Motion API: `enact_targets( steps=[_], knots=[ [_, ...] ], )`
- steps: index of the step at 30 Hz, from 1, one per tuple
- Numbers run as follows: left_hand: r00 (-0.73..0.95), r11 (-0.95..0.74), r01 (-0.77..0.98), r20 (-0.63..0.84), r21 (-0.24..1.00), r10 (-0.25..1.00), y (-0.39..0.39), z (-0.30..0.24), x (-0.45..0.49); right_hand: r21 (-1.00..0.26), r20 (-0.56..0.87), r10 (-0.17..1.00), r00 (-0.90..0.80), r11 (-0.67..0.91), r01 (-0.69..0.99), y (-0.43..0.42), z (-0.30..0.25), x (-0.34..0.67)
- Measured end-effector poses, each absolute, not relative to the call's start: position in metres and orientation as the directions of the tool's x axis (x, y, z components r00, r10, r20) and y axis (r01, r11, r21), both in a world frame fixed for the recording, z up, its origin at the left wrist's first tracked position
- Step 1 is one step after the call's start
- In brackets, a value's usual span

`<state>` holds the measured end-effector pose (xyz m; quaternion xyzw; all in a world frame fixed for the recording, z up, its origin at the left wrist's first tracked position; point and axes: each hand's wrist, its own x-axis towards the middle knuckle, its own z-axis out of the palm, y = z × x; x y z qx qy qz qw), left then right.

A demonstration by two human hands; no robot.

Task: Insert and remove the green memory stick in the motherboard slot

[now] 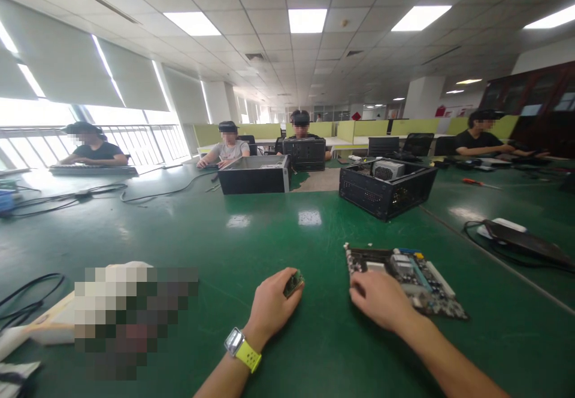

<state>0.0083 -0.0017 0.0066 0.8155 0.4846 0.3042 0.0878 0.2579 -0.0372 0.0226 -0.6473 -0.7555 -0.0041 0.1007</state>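
Note:
My left hand [274,302], with a watch [235,342] on a yellow-green strap at its wrist, is closed on a small green circuit board [293,284]. Most of that board is hidden by the fingers, and it is held just above the green table. To the right, a motherboard [420,281] lies flat, with pale slots and a blue-and-yellow connector along its far side. My right hand [380,299] rests at its near left edge, fingers curled in and seemingly gripping that edge; the fingertips are partly hidden.
A silver-and-black computer case [254,175] and an open black case [386,188] stand farther back. Blurred items and a white bag [54,320] lie at left, cables [81,194] beyond. A black device [523,242] sits at right, a red screwdriver [480,183] behind it. Several people sit around the table.

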Motion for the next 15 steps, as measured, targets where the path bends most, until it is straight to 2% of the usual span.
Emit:
enact_targets(
  steps=[3, 5, 8, 12, 15],
  knots=[
    [0.362, -0.522, 0.729, 0.399, 0.443, 0.843, -0.003, 0.009, 0.01, -0.145, 0.099, 0.974, 0.203, -0.188, 0.971, -0.014, 0.023, 0.312],
    [0.369, -0.524, 0.726, 0.391, 0.445, 0.843, -0.004, 0.01, 0.011, -0.178, 0.075, 0.948, 0.31, -0.293, 0.94, -0.008, 0.02, 0.338],
    [0.374, -0.524, 0.725, 0.383, 0.447, 0.845, -0.005, 0.011, 0.012, -0.201, 0.074, 0.935, 0.347, -0.327, 0.923, -0.006, 0.015, 0.353],
    [0.379, -0.528, 0.722, 0.382, 0.447, 0.843, -0.006, 0.01, 0.011, -0.161, 0.134, 0.946, 0.294, -0.272, 0.949, -0.007, 0.012, 0.341],
    [0.379, -0.525, 0.734, 0.382, 0.431, 0.843, -0.005, 0.008, 0.012, -0.154, 0.125, 0.966, 0.227, -0.207, 0.966, -0.017, 0.016, 0.318]
  ],
)
